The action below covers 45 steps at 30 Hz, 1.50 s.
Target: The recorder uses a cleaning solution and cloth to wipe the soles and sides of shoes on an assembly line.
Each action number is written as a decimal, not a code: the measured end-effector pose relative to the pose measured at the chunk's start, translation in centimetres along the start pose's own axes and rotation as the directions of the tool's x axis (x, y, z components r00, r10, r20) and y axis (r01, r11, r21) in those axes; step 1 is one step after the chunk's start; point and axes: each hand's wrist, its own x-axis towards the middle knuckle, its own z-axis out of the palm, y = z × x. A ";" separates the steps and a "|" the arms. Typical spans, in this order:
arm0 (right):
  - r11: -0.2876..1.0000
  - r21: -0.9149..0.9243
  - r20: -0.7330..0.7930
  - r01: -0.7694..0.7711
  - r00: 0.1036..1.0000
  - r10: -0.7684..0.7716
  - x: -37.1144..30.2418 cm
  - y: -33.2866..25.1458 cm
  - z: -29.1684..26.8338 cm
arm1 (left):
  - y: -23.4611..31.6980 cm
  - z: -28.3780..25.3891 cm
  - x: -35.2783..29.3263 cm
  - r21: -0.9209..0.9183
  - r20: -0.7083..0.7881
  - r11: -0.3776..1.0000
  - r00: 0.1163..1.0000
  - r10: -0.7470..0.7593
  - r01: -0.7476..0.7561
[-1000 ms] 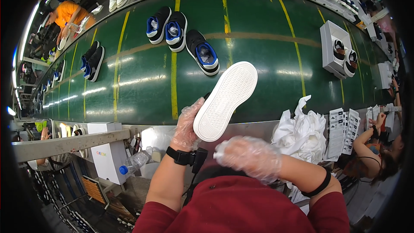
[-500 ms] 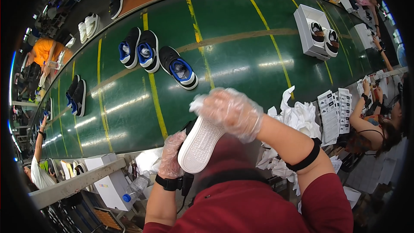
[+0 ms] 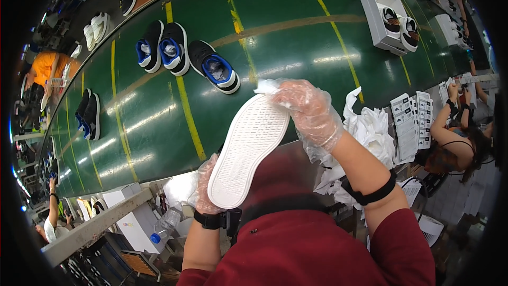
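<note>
White-soled shoe (image 3: 247, 151) gripped by left hand (image 3: 203, 188), right hand (image 3: 309, 111).

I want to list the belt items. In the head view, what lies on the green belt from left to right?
Black shoe pair → black-and-blue shoe pair → single black-and-blue shoe → open white box with shoes.

A shoe (image 3: 247, 151) sits sole-up between the two hands: the left hand (image 3: 203, 188) is under its near end, the right hand (image 3: 312, 111) on its far end. Beyond it runs a conveyor belt (image 3: 296, 47), with three shoes (image 3: 182, 55) to the far left and an open shoebox (image 3: 389, 18) to the far right. A pile of paper (image 3: 368, 132) lies right of the right forearm.
</note>
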 end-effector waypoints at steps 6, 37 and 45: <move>0.994 0.104 -0.030 0.032 0.999 -0.029 -2.7 -6.9 1.8 | -0.5 2.1 1.8 0.112 0.022 0.984 0.990 0.141 -0.142; 0.982 0.078 0.271 0.173 0.944 -0.188 -2.7 -8.5 -3.7 | 4.5 6.7 -1.4 0.134 0.204 0.951 0.947 0.250 -0.279; 0.999 0.040 -0.230 0.027 0.973 -0.017 5.7 -7.7 -8.4 | 4.1 6.6 -2.1 0.255 0.139 0.909 0.943 0.302 -0.329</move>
